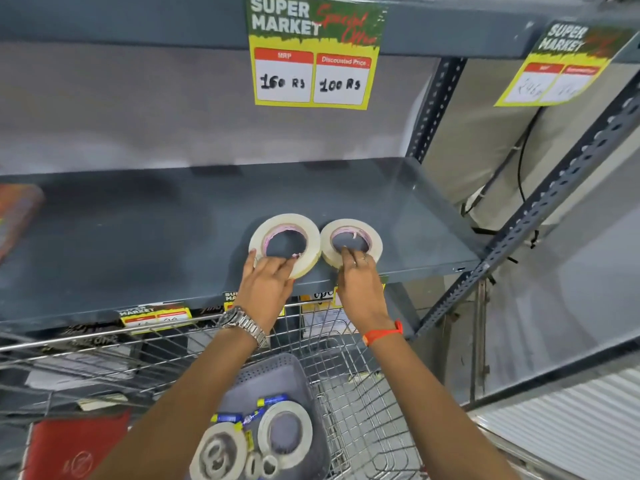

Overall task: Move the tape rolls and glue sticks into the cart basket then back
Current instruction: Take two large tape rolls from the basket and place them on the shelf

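Spanning most of the view, grey metal shelf (pixel 145 230) carries 2 white tape rolls lying flat near its front edge, side by side and almost touching. Wire cart (pixel 349 368) stands directly below and in front of the shelf, its rim just under the shelf lip. Grey perforated basket (pixel 266 372) sits inside the cart, between the 2 forearms. Price sign (pixel 313 53) hangs from the upper shelf, reading "160 Rs" MRP and "100 Rs" discounted; a 2nd sign (pixel 568 64) hangs to the right, writing not legible. Red flat item (pixel 79 445) lies at lower left of the cart, identity unclear. Left tape roll (pixel 284 242) on the shelf: left hand (pixel 265 285) rests on its near rim, fingers curled over the edge and dipping into the core, thumb on the outer wall. Right tape roll (pixel 351 241): right hand (pixel 358 282) grips its near rim likewise, fingertips hooked into the core. Both rolls appear flat on the shelf surface. In the basket: 1 large tape roll (pixel 285 431), 1 more (pixel 221 452) stacked with smaller rolls, and several small rolls (pixel 263 464) at the near edge. Blue-and-yellow glue sticks (pixel 242 415) lie between and behind these rolls; exact count cannot be told. Metal watch (pixel 242 323) on left wrist, orange band (pixel 384 332) on right.
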